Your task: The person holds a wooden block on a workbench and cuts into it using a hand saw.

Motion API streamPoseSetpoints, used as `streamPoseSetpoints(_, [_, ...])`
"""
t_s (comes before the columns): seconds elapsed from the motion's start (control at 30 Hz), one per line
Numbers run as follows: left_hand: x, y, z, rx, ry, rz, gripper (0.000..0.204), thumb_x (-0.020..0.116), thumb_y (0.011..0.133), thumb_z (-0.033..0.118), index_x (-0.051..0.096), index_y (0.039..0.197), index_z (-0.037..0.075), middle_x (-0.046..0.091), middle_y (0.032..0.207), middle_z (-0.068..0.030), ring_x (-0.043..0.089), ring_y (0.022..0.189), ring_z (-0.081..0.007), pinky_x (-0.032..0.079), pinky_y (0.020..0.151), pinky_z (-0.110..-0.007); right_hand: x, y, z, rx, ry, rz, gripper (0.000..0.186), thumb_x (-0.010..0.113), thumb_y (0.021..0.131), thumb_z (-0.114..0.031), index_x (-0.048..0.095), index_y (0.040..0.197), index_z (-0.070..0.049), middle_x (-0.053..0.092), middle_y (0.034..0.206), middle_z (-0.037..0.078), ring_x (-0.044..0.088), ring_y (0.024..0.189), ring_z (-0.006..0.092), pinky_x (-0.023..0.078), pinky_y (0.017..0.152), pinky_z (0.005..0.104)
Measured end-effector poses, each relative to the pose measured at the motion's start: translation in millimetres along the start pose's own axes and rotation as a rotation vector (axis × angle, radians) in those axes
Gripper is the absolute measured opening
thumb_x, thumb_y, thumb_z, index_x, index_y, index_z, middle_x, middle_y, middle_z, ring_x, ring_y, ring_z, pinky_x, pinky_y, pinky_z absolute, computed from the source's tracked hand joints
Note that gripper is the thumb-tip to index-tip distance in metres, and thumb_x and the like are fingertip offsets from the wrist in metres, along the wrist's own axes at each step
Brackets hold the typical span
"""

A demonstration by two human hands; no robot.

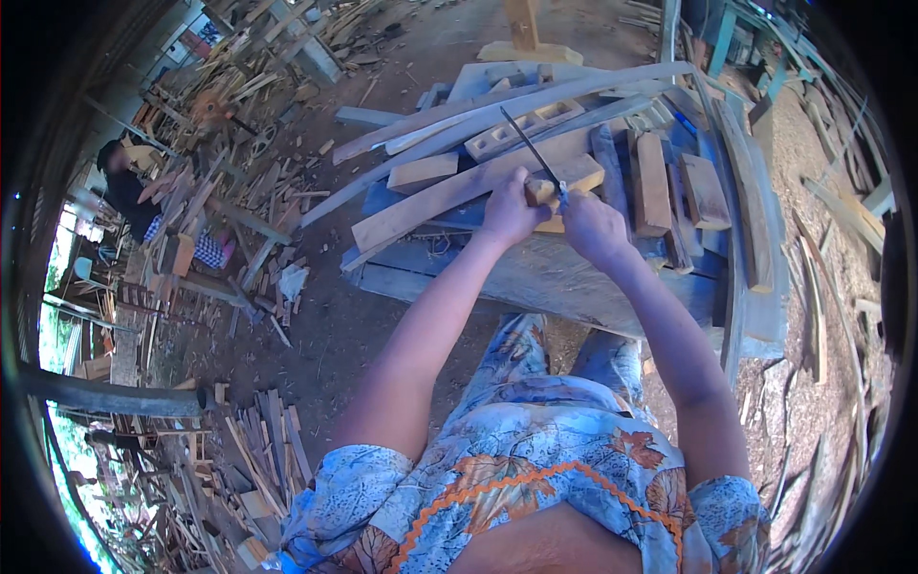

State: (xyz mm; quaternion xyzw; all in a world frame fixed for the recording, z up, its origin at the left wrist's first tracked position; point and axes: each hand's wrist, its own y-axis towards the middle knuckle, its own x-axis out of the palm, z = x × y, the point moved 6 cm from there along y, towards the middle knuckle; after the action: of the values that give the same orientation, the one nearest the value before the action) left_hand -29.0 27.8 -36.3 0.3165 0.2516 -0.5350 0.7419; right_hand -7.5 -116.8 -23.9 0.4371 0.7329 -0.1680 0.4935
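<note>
The small block (pixel 539 192) is over the middle of the counter (pixel 449 277), right in front of the person. The left hand (pixel 513 207), at 8 o'clock from it, pinches its near end. The right hand (pixel 595 228), at 4 o'clock, has its fingers curled around the near end of a long, thin, dark tool (pixel 526 137). The tool crosses close by the block and its tip points to 11 o'clock. I can't tell which side of the tool is sharp, or if it is touching the block.

To do this well, I think the left hand should hold the block tight so it can't wobble. Pressing it on firm wood would help. The left thumb looks very near the tool, so it would be safer tucked back. Slow, light strokes that go away from the left hand seem best.

A long plank (pixel 416 213) lies at 9 o'clock, near the left hand. A block with holes (pixel 495 147) sits at 11 o'clock, right by the tool, so the tip could bump it. Two thick blocks (pixel 653 196) lie at 3 o'clock. Far off at 9 o'clock, another person (pixel 126 187) sits among wood scraps.
</note>
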Motion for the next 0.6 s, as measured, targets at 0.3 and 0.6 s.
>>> streamPoseSetpoints(0.3, [-6,-1,-9,-0.004,0.034,-0.043,0.069,0.077,0.063,0.030,0.044,0.115,-0.002,0.059,0.100,-0.0205,0.059,0.093,-0.0339,0.046,0.081,-0.039,-22,-128,18,0.131,-0.089,-0.125,0.021,0.052,0.086,-0.020,0.046,0.098,-0.004,0.060,0.063,0.020,0.062,0.064,0.0385,0.048,0.059,0.0495])
streamPoseSetpoints(0.6, [-1,-1,4,-0.042,-0.011,-0.022,0.060,0.077,0.061,0.027,0.047,0.107,0.002,0.058,0.102,-0.0195,0.055,0.100,-0.0363,0.045,0.085,-0.043,-2,-8,6,0.048,-0.046,-0.045,0.020,0.048,0.089,-0.022,0.055,0.089,-0.004,0.064,0.075,0.020,0.063,0.071,0.0382,0.050,0.066,0.0468])
